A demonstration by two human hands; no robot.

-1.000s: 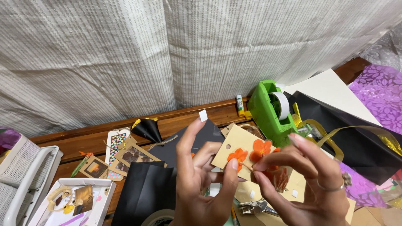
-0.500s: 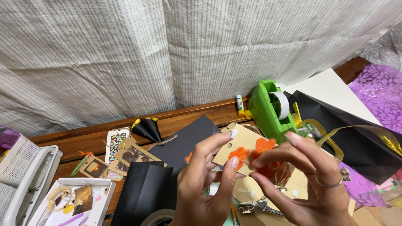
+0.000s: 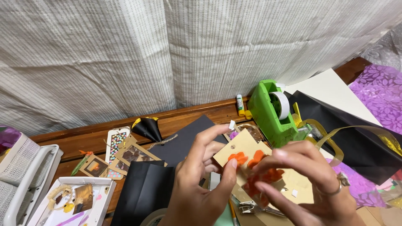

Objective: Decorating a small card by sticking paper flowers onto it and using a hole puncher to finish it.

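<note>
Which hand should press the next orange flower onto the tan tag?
Right, probably. The right hand pinches the loose orange flowers at its fingertips, just below the tan tag. The left hand grips the tag, thumb on it, steadying it.

Single view only: head-worn camera, looking forward and steeply down over cluttered brown wooden table (image 3: 197,112). Faces pale ribbed fabric curtain (image 3: 125,54) filling upper half of frame, behind table's far edge. Very near: left hand (image 3: 203,180) and right hand (image 3: 305,184) large at bottom centre, cut by lower edge. Bright green plastic tape dispenser (image 3: 274,111) at mid-distance, right of centre. No second view, so no shared area.
</note>
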